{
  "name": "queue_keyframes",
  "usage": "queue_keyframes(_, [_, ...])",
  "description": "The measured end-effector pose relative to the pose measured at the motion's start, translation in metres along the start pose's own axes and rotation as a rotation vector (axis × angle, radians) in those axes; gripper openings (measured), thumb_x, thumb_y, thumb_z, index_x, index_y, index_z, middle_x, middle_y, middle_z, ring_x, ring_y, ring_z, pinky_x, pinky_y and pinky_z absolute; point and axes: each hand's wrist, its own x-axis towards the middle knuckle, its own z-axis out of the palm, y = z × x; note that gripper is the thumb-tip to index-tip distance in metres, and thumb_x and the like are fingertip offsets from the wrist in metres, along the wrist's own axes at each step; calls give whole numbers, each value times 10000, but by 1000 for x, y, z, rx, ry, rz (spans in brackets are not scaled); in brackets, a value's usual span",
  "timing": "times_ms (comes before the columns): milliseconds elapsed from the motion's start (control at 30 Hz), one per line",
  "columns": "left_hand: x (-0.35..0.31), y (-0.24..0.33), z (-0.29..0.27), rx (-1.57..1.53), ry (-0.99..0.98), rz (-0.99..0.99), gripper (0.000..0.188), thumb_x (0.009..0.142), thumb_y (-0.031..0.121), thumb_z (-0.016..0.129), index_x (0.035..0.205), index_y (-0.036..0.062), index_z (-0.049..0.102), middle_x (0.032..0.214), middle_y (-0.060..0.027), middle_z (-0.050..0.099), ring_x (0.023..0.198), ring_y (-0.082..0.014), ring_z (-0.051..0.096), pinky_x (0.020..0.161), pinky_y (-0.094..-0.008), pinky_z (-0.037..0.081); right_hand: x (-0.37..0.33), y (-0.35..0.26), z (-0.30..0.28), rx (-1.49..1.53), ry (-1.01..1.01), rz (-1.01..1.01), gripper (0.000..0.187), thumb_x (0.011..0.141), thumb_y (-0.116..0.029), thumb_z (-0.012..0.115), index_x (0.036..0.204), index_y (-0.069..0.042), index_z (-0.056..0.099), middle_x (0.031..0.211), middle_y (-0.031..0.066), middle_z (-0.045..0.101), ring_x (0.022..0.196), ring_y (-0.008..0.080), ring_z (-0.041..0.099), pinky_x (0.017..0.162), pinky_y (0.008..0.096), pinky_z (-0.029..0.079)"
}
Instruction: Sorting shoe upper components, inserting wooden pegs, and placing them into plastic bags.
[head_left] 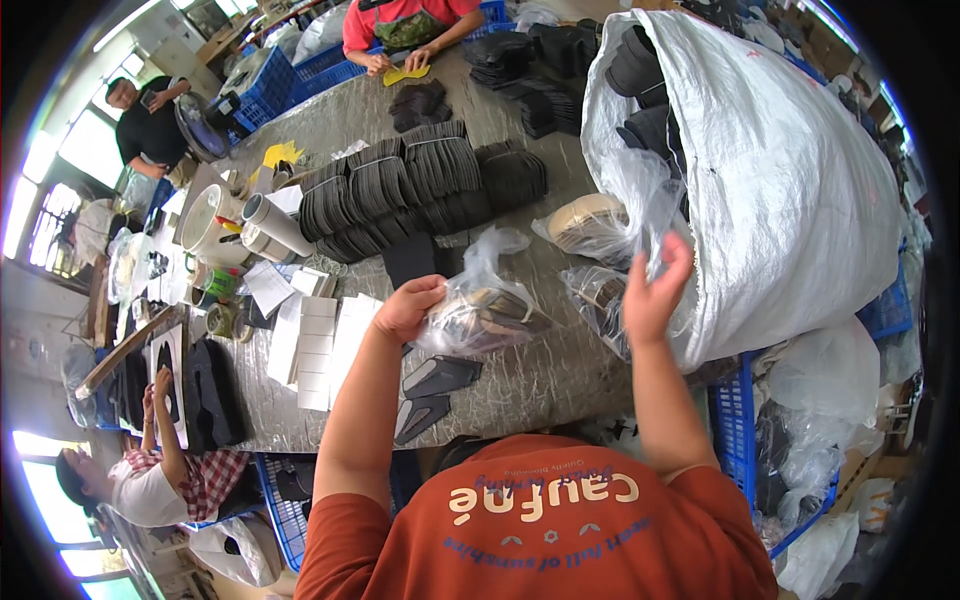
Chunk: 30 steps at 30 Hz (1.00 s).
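While the left hand [408, 308] grips one clear plastic bag of parts [485, 318] over the middle of the worktable [540, 402], its fingers closed around the gathered film, the right hand [660, 290] is half curled by the sack mouth, its thumb apart from its fingers. Loose film lies at those fingertips, but I cannot tell whether they pinch it.

As far as I can judge, the work is partway along: one bag is in hand, its contents are inside the film, and two more lie to the right. These are a bag with a tan piece [588, 222] and, nearer, a bag of dark parts [598, 298]; neither looks unpacked. Black pieces [637, 68] remain in the white woven sack [800, 190] at the right, so it is not emptied; how many it holds is hidden.

Counted, there are three filled bags in plain view, one large sack and two dark cut pieces [440, 376] lying loose at the near edge. Left of centre, black bundles [390, 185] stand in packed rows, too tight to count. White cards [318, 335] lie nearer, their number unclear. One white bucket [205, 228] stands farther left. Three co-workers show: one at the far side handling a yellow piece [405, 76], two at the left.
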Motion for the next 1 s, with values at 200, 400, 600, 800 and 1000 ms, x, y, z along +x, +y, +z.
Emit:
queue_keyframes(200, [28, -33, 22, -7, -36, -8, 112, 898, 123, 487, 895, 22, 536, 798, -8, 569, 671, -97, 538, 637, -250, 458, -63, 6, 45, 443, -653, 799, 338, 838, -192, 607, 1085, 6, 489, 1014, 125, 543, 885, 184, 525, 794, 325, 426])
queue_keyframes(400, [37, -54, 12, 429, 572, 168, 139, 874, 123, 516, 785, 19, 544, 699, -3, 542, 621, -81, 481, 570, -236, 390, -97, 13, 45, 820, -426, 1011, 96, 844, -21, 538, 768, -55, 491, 745, 15, 564, 688, 96, 535, 613, 244, 444])
queue_keyframes(600, [34, -55, 29, 700, 447, 396, 73, 858, 77, 534, 822, 16, 547, 690, 22, 515, 657, -58, 458, 597, -212, 392, -117, 18, 40, 1008, -759, 1483, 251, 848, -215, 582, 1033, -59, 514, 991, 94, 586, 867, 189, 570, 797, 322, 438])
queue_keyframes(800, [16, 7, 54, 984, 286, 381, 77, 835, 47, 557, 883, -7, 584, 729, 8, 556, 696, -66, 489, 645, -225, 434, -47, 2, 50, 1282, -265, 1090, 221, 829, -60, 525, 1048, -37, 526, 962, 91, 599, 906, 207, 581, 842, 354, 452])
queue_keyframes(1000, [38, 36, 55, 1566, 565, 643, 187, 760, 147, 616, 933, 77, 621, 794, -119, 598, 799, -312, 563, 730, -414, 434, -110, -22, 4, 1132, -302, 1230, 177, 812, -14, 512, 985, -26, 476, 980, 108, 561, 896, 254, 563, 817, 417, 451])
